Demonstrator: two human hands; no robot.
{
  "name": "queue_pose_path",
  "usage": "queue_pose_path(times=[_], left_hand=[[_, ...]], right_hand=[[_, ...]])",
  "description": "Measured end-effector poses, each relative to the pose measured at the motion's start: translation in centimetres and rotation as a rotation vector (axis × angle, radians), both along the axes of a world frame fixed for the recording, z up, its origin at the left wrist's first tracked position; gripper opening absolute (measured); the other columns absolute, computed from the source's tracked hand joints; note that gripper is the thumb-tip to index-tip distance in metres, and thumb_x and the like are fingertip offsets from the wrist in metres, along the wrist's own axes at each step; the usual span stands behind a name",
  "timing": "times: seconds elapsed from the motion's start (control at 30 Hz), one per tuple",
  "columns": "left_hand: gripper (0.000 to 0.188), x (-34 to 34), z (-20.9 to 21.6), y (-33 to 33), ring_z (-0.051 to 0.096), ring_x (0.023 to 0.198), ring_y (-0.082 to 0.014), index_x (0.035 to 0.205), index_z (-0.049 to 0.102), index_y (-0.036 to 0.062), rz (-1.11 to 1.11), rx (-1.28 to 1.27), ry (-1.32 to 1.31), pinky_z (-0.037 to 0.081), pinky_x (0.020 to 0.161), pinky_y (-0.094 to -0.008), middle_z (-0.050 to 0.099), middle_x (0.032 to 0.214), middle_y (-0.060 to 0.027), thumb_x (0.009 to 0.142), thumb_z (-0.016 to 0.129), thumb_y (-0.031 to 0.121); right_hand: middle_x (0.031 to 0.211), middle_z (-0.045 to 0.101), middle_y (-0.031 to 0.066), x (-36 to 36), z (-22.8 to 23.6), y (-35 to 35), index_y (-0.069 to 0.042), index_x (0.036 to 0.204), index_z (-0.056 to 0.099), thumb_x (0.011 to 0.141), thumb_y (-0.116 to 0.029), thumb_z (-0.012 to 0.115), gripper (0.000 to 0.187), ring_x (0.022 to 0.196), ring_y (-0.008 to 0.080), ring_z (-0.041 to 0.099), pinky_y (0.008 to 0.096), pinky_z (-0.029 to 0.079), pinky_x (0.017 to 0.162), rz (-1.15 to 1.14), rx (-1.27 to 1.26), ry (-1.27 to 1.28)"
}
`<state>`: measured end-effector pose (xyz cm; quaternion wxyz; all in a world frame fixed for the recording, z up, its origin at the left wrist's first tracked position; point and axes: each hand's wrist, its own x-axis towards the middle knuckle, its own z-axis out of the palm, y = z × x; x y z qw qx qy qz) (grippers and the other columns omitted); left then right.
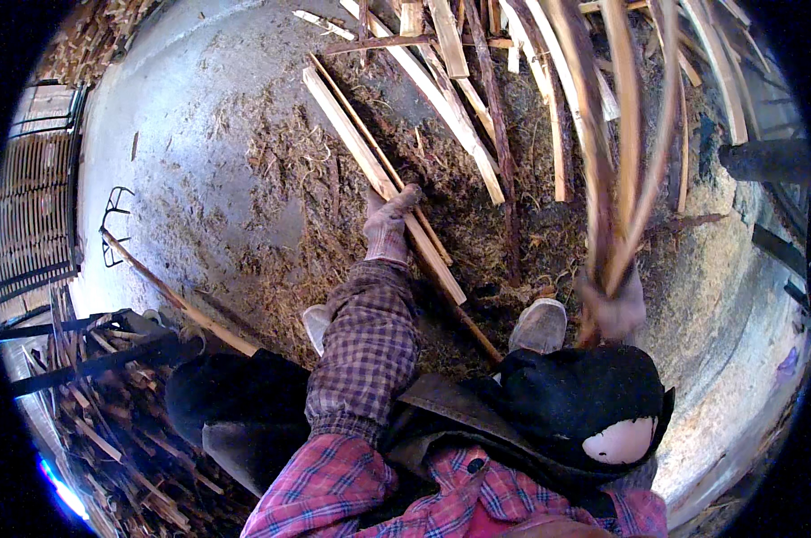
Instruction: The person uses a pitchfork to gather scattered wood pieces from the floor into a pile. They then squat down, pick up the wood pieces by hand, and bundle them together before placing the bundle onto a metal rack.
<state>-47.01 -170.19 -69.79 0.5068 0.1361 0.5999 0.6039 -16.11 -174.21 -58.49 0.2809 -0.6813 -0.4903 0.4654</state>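
My left hand (387,226), in a pale work glove, is closed around a long, pale sawn wood strip (344,127). A thinner wood strip lies right alongside it, and I cannot tell whether the fingers hold that one too. My right hand (617,309), also gloved and slightly blurred, is wrapped round the near ends of several long wood strips (628,134) beside my right knee. They fan out away from me, some with dark bark along the edge. Beneath both hands the ground is covered with bark shreds and sawdust (289,170).
More loose wood strips (486,117) lie crisscrossed ahead. A pole (177,300) stretches along the left, near a black wire frame (114,215). Heaped scrap wood (145,448) fills the lower left, with stacked slats (36,193) above. Dark metal bars (769,163) jut in at right.
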Motion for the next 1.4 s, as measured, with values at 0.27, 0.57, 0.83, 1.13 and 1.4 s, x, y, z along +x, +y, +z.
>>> queue_pose_path(times=[0.27, 0.57, 0.83, 1.13, 1.4], left_hand=[[0.04, -0.6, -0.4, -0.3, 0.056, 0.073, -0.015, 0.109, 0.047, 0.0064, -0.025, -0.009, 0.024, 0.047, 0.064, -0.0271, 0.056, 0.084, -0.0011, 0.074, 0.065, 0.013], [0.036, 0.0, 0.9, -0.5, 0.055, 0.066, -0.0137, 0.107, 0.049, 0.0073, 0.034, -0.082, -0.034, 0.048, 0.058, -0.0262, 0.056, 0.079, -0.0009, 0.074, 0.064, 0.007], [0.045, -0.3, 0.3, -0.7, 0.055, 0.067, -0.0138, 0.112, 0.045, 0.0042, 0.104, 0.065, 0.003, 0.047, 0.06, -0.0255, 0.056, 0.081, -0.0024, 0.072, 0.066, 0.008], [0.06, -4.1, 0.9, 2.8, 0.058, 0.085, -0.0215, 0.117, 0.047, 0.004, 0.049, -0.015, -0.373, 0.049, 0.075, -0.0355, 0.058, 0.099, -0.0096, 0.081, 0.052, 0.052], [0.045, -5.2, -3.9, 2.9, 0.056, 0.078, -0.0173, 0.11, 0.049, 0.0065, -0.015, 0.116, -0.437, 0.048, 0.068, -0.0321, 0.057, 0.085, -0.0066, 0.083, 0.052, 0.042]], right_hand=[[0.115, 0.052, 0.0214, -13.5, -4.4, 15.5, -0.006, 0.133, 0.026, 0.063, -0.044, 0.067, 0.089, 0.106, 0.0334, 0.052, 0.0375, 0.038, 0.093, 0.308, -0.184, -0.609], [0.105, 0.059, 0.0179, -8.6, -9.1, 15.1, 0.0, 0.111, 0.052, 0.055, -0.038, 0.073, 0.071, 0.096, 0.0273, 0.058, 0.0331, 0.042, 0.086, 0.335, -0.127, -0.16], [0.094, 0.06, 0.0073, -6.8, -3.0, 8.4, -0.003, 0.114, 0.049, 0.065, -0.012, 0.07, 0.054, 0.085, 0.0166, 0.058, 0.0299, 0.047, 0.078, 0.209, 0.07, 0.147], [0.103, 0.056, 0.0247, -20.8, -0.1, 12.7, 0.001, 0.125, 0.027, 0.065, -0.047, 0.067, 0.087, 0.095, 0.0366, 0.057, 0.0392, 0.045, 0.083, 0.719, -0.079, -0.461], [0.095, 0.061, 0.0217, -25.1, -0.7, 14.4, 0.005, 0.117, 0.033, 0.063, -0.066, 0.06, 0.094, 0.086, 0.0342, 0.061, 0.0416, 0.049, 0.076, 1.352, -0.203, -0.696]])
